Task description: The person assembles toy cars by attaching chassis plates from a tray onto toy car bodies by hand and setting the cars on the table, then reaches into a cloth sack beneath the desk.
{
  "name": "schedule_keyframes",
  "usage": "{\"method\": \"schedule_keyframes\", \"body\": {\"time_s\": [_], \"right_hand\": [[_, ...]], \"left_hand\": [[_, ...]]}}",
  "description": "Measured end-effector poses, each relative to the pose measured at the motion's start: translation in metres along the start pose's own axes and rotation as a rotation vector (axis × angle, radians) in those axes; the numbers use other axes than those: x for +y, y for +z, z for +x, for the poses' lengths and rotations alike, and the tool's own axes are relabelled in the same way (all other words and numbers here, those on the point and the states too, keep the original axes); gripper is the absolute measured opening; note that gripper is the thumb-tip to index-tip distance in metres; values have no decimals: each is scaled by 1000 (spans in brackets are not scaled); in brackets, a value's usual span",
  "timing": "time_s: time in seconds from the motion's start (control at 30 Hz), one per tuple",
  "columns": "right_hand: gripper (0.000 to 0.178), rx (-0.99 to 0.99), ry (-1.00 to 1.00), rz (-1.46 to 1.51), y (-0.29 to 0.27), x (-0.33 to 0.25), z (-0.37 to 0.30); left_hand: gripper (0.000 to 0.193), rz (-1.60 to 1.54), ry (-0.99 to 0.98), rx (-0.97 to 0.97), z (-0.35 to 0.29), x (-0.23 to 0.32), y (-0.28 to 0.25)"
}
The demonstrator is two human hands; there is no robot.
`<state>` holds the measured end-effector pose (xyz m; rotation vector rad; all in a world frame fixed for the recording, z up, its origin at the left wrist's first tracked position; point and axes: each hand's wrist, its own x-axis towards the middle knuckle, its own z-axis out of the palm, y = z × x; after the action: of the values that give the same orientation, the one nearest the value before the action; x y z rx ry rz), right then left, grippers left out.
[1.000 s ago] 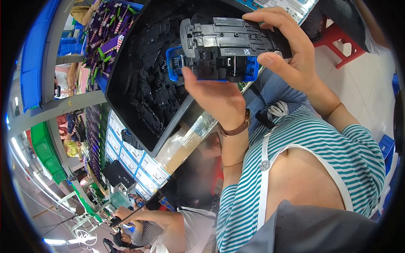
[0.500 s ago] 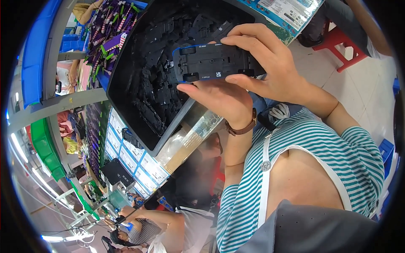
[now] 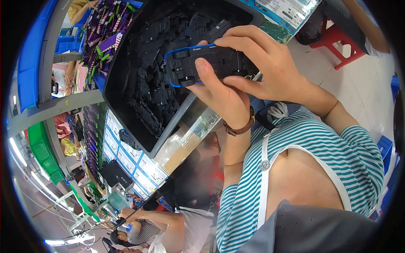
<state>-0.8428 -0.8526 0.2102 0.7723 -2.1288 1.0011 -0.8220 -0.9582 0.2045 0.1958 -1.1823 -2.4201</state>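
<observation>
A toy car (image 3: 206, 61) is held underside up, its black chassis and small black wheels facing me and a thin blue body edge showing round it. My left hand (image 3: 221, 95), with a brown strap on its wrist, supports the car from below, its thumb pressed on the chassis. My right hand (image 3: 270, 63) grips the right end, fingers along the far edge and thumb along the near edge. Beneath the car is a large black bin (image 3: 126, 122) holding many loose black plastic parts (image 3: 154, 95). The car's upper side is hidden.
Left of the bin lies a heap of purple, green and striped pieces (image 3: 105, 46). Blue-and-white printed sheets (image 3: 139, 162) cover the bench, with a black box (image 3: 116, 173) on them. A red stool (image 3: 337, 46) stands at upper right. Other people sit along the bench at lower left.
My left thumb has moved from the car's near edge up onto its chassis. The car has shifted slightly left and tilted, showing more of its blue edge.
</observation>
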Motion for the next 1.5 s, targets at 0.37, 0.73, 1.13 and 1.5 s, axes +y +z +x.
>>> {"method": "schedule_keyframes", "body": {"time_s": [0.37,0.73,1.13,1.5], "right_hand": [[37,-196,678,974,-4,17,-3],[35,-145,611,924,-7,23,-7],[36,-97,618,912,-13,23,-5],[36,-107,441,682,-20,34,-4]], "left_hand": [[47,51,212,-34,4,-6,14],[46,185,265,-13,13,14,15],[45,117,211,-15,14,11,22],[52,171,162,-39,6,6,21]]}}
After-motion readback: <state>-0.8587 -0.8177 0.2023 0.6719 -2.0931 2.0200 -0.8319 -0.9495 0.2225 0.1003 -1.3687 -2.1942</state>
